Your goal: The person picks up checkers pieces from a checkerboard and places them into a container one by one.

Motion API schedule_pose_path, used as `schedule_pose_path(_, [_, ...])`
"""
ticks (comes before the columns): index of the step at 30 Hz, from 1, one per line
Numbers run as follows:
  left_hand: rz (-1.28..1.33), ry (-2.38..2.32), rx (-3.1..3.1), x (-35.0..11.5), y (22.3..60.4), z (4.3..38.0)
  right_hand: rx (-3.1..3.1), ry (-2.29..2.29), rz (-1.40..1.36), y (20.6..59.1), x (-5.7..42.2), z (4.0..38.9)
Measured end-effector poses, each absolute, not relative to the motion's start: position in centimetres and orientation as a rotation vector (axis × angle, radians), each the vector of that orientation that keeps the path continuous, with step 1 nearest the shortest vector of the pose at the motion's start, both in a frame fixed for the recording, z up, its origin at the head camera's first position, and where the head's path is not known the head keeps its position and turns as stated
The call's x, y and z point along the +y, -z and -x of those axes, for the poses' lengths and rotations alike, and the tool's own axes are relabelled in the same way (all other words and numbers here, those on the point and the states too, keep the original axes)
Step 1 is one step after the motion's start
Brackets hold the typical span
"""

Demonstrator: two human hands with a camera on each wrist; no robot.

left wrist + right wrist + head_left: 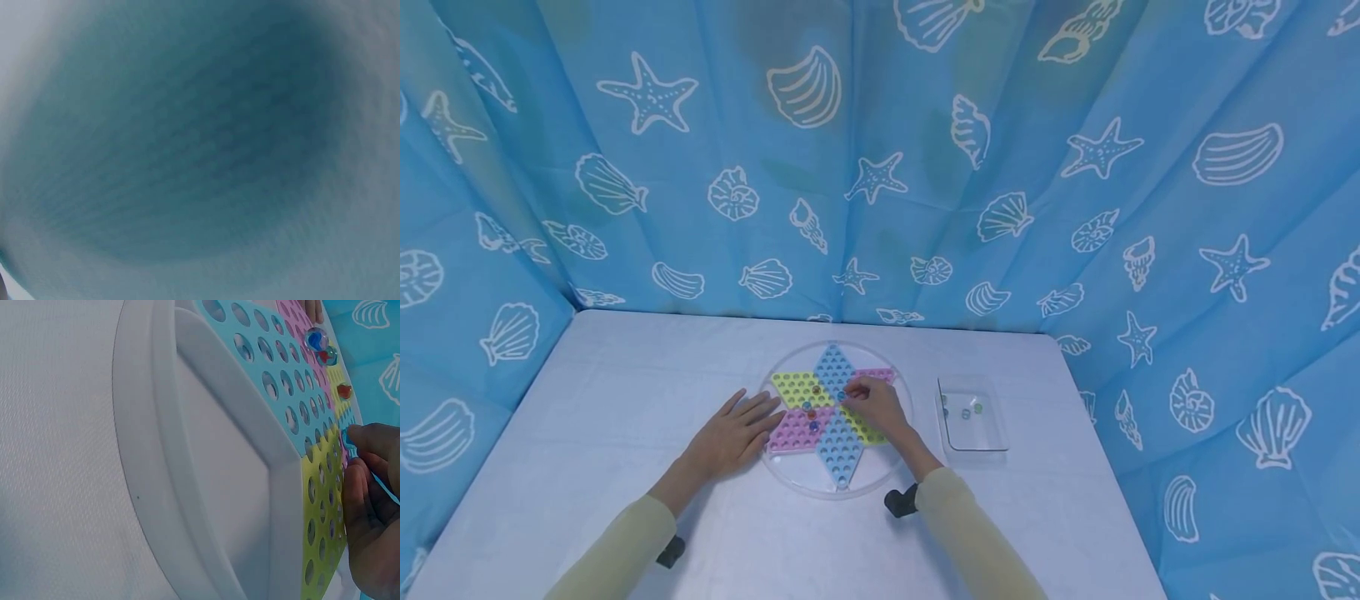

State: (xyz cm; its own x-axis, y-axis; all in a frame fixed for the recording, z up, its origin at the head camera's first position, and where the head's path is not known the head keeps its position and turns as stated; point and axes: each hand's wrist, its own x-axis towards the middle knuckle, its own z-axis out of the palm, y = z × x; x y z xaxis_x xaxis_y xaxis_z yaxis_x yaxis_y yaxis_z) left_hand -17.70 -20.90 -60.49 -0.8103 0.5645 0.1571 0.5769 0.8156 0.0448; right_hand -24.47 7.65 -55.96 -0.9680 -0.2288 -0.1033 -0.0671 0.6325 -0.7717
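Observation:
A round Chinese checkers board [763, 392] with a star of blue, pink and yellow points lies on the white table. My right hand [874, 404] reaches in over the star's middle, thumb and forefinger pinching a blue marble [841, 396] close above the holes. The same fingertips appear at the right edge of the right wrist view, around the light blue marble [345, 437]. My left hand [733, 435] rests palm down with straight fingers at the board's left rim. Several other marbles, among them a dark blue marble [317, 339] and a red one [344, 391], sit in holes left of the middle.
A clear square box [976, 450] with several marbles in it stands right of the board. Blue curtains [880, 208] with white shells and starfish hang behind the table and along its sides. Only a blurred bluish surface fills the left wrist view.

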Motion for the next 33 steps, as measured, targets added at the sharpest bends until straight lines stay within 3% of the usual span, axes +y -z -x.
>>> schedule_pose_path(33, [0.902, 0.130, -2.843, -20.9, 60.6, 17.8, 2.693, 1.256, 0.345, 56.7, 7.9, 24.7])
